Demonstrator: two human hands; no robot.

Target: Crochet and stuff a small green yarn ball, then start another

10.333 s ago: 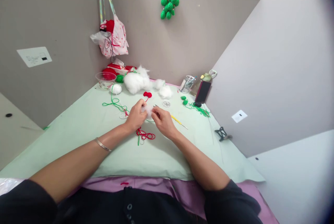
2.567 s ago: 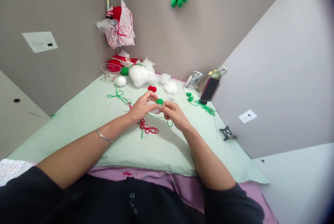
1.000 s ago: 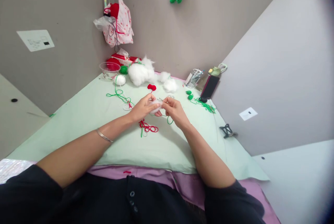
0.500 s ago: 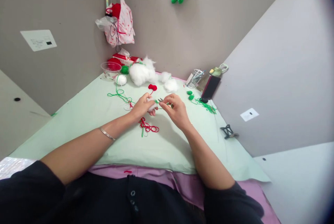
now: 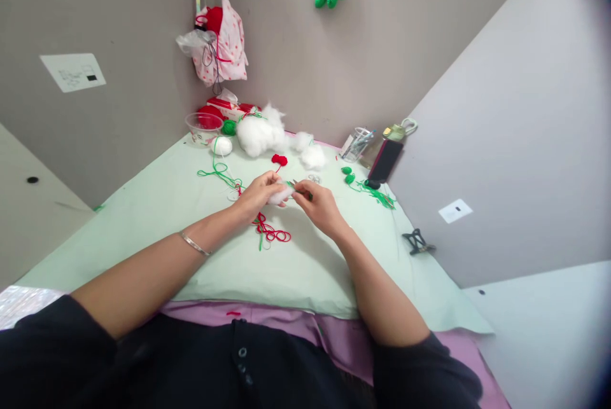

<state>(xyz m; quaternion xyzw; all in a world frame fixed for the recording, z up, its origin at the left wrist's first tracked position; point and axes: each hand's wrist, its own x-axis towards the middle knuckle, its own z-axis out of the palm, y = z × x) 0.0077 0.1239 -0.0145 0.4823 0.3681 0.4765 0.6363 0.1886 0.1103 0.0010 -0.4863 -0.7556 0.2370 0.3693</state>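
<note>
My left hand [image 5: 261, 194] is closed on a tuft of white fibre stuffing [image 5: 279, 196], with a bit of green knitted work or yarn at its right end. Fingers bent, my right hand [image 5: 319, 205] pinches a small pointed metal tool [image 5: 294, 182], its tips beside the green bit; its handle is hidden, so scissors or tweezers I cannot tell. Just beyond the hands lies a small red crocheted piece [image 5: 279, 159]. Tangled red yarn [image 5: 273, 231] rests below my left hand, and green yarn [image 5: 219, 171] runs to its left.
A big heap of stuffing [image 5: 258, 135] stands at the back, beside a clear tub [image 5: 204, 129] and a white ball [image 5: 221, 146]. On the right are green crocheted pieces [image 5: 350, 178], a pen holder [image 5: 356, 145], a phone [image 5: 386, 162] and a black claw clip [image 5: 418, 242].
My right hand has shifted slightly down and right, uncovering small pale rings on the table behind it. More of the white tuft shows in my left hand.
</note>
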